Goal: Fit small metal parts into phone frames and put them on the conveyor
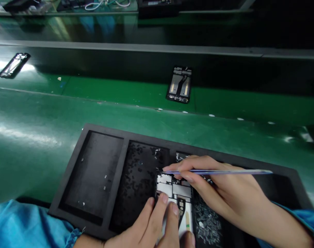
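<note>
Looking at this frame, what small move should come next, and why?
Probably a slight, careful nudge of the slim tool at the top corner of the opened phone: the right hand pinches the tool with its tip by that corner, and the left hand rests its fingers on the phone.

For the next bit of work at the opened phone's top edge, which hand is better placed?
Probably the right hand: it holds the slim tool, whose tip is at or near that edge. The left hand lies over the lower part of the opened phone.
</note>
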The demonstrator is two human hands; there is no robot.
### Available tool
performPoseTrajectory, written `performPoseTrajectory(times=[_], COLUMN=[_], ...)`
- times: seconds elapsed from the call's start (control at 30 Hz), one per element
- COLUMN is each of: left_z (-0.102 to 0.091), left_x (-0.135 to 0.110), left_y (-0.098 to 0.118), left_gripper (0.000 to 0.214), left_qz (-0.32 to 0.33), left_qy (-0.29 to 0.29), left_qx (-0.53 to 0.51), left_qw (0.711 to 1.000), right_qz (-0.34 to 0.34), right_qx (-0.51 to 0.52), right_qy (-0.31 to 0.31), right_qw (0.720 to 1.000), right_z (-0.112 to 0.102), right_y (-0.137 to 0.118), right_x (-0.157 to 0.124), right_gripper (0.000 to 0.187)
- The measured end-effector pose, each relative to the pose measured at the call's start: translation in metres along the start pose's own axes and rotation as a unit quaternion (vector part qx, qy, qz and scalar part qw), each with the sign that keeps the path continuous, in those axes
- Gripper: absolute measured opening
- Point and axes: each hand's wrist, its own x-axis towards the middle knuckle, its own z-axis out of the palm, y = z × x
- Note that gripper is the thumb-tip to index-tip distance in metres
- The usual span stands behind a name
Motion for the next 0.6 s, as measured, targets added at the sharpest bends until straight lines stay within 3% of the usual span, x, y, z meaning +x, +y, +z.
performPoseTrajectory(times=[0.3, 0.43, 0.6], left_z=[0.0002, -0.0015, -0.0026], left_x=[-0.0006, 0.0008, -0.0001], left_y=[0.0034, 0.0022, 0.0006], left_gripper=[0.040, 0.033, 0.043], left_qz=[-0.015, -0.020, -0.007], left_qy=[0.003, 0.014, 0.008], left_qx=[-0.012, -0.014, -0.022], left_qw=[1.000, 1.000, 1.000], right_qz=[0.014, 0.025, 0.021], right_qx=[0.026, 0.045, 0.060], right_qy=[0.014, -0.008, -0.030], right_qw=[0.999, 0.999, 0.998], right_z=[0.0026, 0.0017, -0.0008], right_y=[0.0023, 0.0039, 0.0055], right_x=[-0.0030, -0.0020, -0.0008], right_gripper=[0.012, 0.015, 0.014])
